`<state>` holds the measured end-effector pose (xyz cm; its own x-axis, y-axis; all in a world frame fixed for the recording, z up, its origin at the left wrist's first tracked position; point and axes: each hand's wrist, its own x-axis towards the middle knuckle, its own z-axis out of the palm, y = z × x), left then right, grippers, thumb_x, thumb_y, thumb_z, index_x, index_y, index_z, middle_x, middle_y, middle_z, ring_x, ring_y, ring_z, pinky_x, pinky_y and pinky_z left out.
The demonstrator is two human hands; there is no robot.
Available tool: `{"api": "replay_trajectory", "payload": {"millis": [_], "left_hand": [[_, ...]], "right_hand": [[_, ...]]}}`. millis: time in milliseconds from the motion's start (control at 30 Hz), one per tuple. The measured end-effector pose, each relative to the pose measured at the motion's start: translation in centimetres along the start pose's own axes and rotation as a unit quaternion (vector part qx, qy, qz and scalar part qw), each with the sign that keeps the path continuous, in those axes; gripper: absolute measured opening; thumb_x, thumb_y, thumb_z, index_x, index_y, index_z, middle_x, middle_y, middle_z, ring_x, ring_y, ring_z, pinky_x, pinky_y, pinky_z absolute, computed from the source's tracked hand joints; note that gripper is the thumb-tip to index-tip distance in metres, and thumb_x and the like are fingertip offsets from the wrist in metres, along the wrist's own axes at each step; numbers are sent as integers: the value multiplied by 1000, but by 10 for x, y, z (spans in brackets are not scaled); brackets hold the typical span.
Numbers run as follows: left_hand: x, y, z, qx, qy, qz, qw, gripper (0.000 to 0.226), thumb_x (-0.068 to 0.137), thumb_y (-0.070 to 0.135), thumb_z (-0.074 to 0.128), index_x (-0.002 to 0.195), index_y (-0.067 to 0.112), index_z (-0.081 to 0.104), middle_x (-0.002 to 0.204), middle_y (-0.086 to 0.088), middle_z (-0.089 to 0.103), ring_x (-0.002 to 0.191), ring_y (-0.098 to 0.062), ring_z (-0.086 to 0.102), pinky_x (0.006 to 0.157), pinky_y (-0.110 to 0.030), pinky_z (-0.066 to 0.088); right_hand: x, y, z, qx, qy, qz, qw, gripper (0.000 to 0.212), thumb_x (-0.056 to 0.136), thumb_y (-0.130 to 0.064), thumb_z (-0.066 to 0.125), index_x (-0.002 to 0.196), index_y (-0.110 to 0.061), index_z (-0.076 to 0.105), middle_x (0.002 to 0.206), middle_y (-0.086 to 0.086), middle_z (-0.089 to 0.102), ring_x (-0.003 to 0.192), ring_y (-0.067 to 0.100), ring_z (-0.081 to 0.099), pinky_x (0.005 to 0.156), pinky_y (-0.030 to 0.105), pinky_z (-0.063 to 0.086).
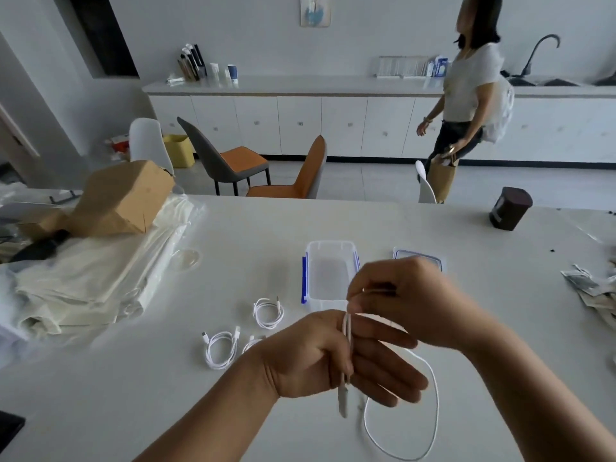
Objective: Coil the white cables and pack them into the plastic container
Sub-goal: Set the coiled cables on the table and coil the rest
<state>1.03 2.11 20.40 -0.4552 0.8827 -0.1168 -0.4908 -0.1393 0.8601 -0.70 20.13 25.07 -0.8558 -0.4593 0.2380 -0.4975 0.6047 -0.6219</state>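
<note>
The left hand holds doubled strands of a white cable under its thumb. The right hand pinches the cable above. The rest loops on the table. Coiled cables lie near the open container.

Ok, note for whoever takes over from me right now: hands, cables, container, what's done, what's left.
Left hand holds the white cable across its fingers; right hand pinches it just above. Its slack lies looped on the table.
Two coiled cables lie left of the open container, a third cable partly hidden behind the left wrist; lid to its right.
Done: those coils. Left: finish this coil, pack everything; container looks empty.
</note>
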Motion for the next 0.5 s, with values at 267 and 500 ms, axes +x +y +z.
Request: {"api": "replay_trajectory", "payload": {"millis": [267, 500], "left_hand": [[-9, -1, -8, -166, -24, 124, 978, 51, 103, 26, 40, 143, -5, 39, 134, -27, 58, 124, -39, 57, 101, -45, 49], [-14, -9, -41, -156, 131, 171, 964, 59, 103, 29, 34, 152, -1, 24, 157, -24, 30, 148, -36, 27, 123, -50, 14]], "right_hand": [[-23, 13, 71, 416, -32, 161, 894, 17, 86, -18, 67, 71, -25, 69, 61, -4, 63, 55, 11, 60, 53, 32, 52], [-67, 23, 84, -5, -31, 100, 994, 24, 87, -57, 48, 90, -37, 62, 76, -13, 66, 70, 8, 60, 66, 29, 52]]}}
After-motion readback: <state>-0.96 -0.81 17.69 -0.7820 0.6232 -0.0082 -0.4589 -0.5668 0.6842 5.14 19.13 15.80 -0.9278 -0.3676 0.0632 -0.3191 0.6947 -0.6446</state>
